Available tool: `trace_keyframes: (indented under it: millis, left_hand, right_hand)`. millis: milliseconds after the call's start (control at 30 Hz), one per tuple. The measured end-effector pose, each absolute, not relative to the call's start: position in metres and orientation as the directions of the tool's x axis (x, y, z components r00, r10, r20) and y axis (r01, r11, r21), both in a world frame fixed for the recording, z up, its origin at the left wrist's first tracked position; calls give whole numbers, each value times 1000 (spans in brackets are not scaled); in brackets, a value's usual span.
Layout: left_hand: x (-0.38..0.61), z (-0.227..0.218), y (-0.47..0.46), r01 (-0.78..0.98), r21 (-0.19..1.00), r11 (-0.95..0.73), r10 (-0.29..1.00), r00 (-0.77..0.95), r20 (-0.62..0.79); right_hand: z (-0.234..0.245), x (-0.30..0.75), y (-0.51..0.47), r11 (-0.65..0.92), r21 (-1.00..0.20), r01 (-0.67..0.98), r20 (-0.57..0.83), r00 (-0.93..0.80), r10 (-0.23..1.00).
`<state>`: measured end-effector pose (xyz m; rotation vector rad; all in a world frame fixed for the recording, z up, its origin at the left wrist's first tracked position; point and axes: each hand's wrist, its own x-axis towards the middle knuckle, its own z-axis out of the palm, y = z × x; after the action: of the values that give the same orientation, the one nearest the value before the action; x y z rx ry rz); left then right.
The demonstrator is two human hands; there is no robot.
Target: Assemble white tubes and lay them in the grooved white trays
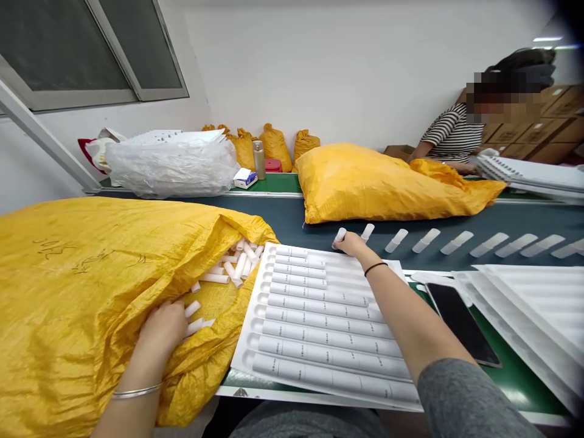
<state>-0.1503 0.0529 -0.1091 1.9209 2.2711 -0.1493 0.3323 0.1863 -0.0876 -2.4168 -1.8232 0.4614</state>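
Note:
My left hand (165,328) lies at the mouth of a big yellow sack (77,292), fingers curled round a few small white tubes (194,317). More loose white tubes (237,263) spill inside the sack's opening. My right hand (350,243) reaches across a white tray (319,316) of long white tubes and pinches a white tube (340,236) at the near edge of the dark conveyor belt (292,222). A row of several white tubes (456,242) lies on the belt to the right.
A second full yellow sack (387,182) lies across the belt. A person in a striped shirt (449,137) works at the far right. A black phone (460,316) and stacked empty trays (538,310) sit to my right; a plastic-wrapped bundle (173,164) stands behind.

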Motion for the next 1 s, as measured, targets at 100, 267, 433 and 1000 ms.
trace_keyframes:
  millis: [100, 267, 433, 1000]
  left_hand:
    - [-147, -109, 52, 992, 49, 117, 976, -106, -188]
    - [-122, -92, 48, 969, 243, -41, 997, 55, -53]
    - [-80, -61, 26, 659, 676, -329, 935, 128, 330]
    - [13, -48, -12, -324, 945, 48, 999, 7, -49]
  right_hand:
    - [-81, 338, 180, -309, -204, 929, -231, 260, 937]
    - [-83, 315, 148, -54, -304, 951, -161, 4, 987]
    - [-93, 285, 130, 161, -363, 918, -99, -210, 973]
    - [-46, 239, -8, 413, -894, 174, 356, -284, 890]
